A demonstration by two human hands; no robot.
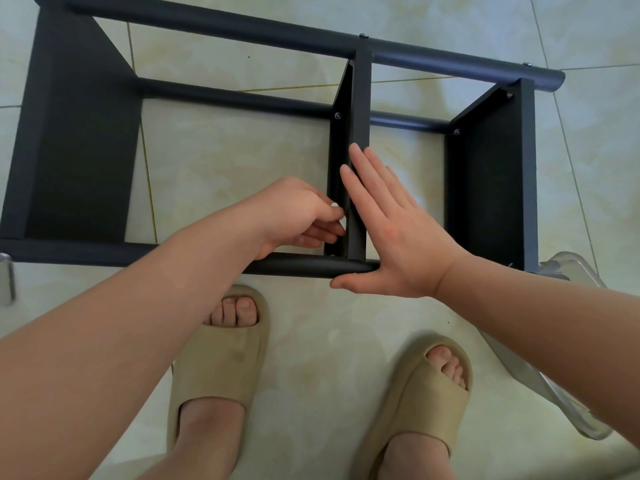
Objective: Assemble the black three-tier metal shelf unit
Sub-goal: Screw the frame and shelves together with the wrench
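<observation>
The black shelf unit (83,140) lies on its side on the tiled floor (242,161), at 12 o'clock from the slippers (221,358). The left hand (294,213) pinches in its grip a small white piece (335,205) beside the middle panel (360,109). The right hand (391,237), grip open, presses flat on this panel.

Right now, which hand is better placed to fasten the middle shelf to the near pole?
Probably left: the left hand pinches a small white part at the middle shelf by the near pole; the right hand lies flat against that shelf.

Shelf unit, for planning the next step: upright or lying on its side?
On its side: the shelf unit has poles running along the floor, panels standing on edge.
</observation>
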